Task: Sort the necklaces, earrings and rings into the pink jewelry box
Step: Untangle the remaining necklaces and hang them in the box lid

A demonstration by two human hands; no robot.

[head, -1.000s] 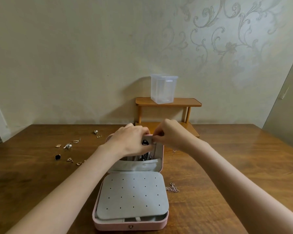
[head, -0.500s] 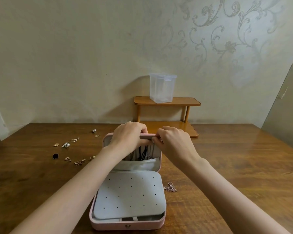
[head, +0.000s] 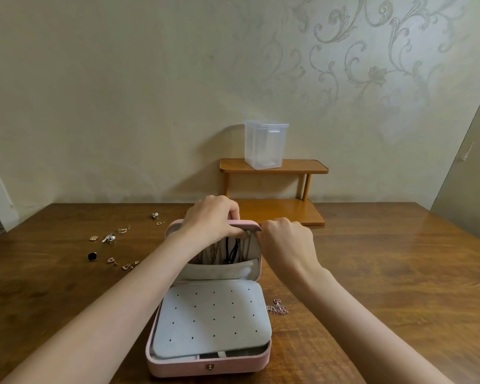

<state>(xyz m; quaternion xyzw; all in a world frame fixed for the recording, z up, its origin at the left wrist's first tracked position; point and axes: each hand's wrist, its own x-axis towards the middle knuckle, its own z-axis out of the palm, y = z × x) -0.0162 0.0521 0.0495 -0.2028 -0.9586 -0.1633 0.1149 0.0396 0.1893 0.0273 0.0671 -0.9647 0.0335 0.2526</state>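
Note:
The pink jewelry box lies open on the table with its lid upright. A grey perforated panel covers the base. Several necklaces hang inside the lid, their lower ends in a grey pocket. My left hand curls over the lid's top edge and grips it. My right hand is at the lid's upper right corner, its fingers curled and pinching at a chain there. A rose-gold necklace lies on the table right of the box. Several earrings and rings lie scattered to the left.
A small two-tier wooden shelf stands against the wall behind the box. A clear plastic container sits on its top tier. The wooden table stretches out on both sides.
My right hand has drawn down and right from the lid's top middle to its upper right corner. My left hand stays on the lid's top edge. The view shifted slightly.

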